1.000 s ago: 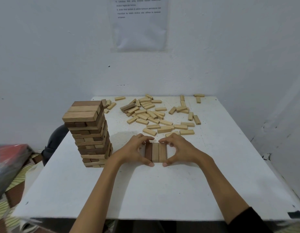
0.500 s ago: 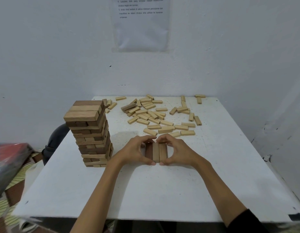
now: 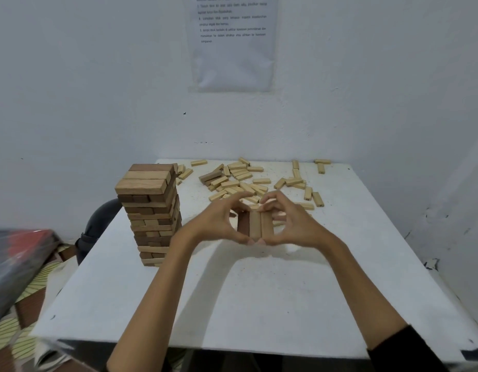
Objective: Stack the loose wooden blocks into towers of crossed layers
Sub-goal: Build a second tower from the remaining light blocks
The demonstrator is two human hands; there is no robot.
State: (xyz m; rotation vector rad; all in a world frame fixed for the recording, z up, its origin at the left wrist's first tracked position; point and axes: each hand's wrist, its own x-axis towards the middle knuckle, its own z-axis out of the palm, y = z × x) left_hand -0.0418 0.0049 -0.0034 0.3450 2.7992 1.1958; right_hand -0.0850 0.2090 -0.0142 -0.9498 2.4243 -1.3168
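The left hand (image 3: 219, 221) and right hand (image 3: 294, 224) are gripping a row of three blocks (image 3: 255, 224) between them mid-worktop (image 3: 259, 304). A tower (image 3: 152, 210) is standing near the left edge.

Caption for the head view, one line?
Left hand and right hand hold three side-by-side blocks; tower at left, loose blocks behind on the white table.

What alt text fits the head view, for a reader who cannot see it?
The left hand and right hand grip a row of three blocks, one dark and two light, over a white table. A tall tower stands at the left; loose blocks lie scattered behind.
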